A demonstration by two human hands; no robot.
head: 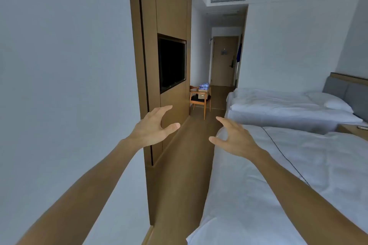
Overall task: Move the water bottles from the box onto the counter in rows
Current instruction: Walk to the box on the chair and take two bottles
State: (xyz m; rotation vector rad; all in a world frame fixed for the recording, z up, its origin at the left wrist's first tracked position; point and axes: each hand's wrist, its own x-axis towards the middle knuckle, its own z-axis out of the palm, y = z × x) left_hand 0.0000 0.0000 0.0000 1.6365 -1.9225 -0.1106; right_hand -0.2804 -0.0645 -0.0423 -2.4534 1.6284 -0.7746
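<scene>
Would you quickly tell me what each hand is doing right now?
Left hand: open, fingers spread and loosely bent, holding nothing.
Right hand: open, fingers spread and loosely bent, holding nothing.

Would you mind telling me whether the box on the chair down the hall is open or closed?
Open: the box sits on the wooden chair with wrapped water bottles rising above its rim. No flaps cover them.

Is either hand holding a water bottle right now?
No. The left hand and right hand are both bare, and the water bottles sit in the box.
</scene>
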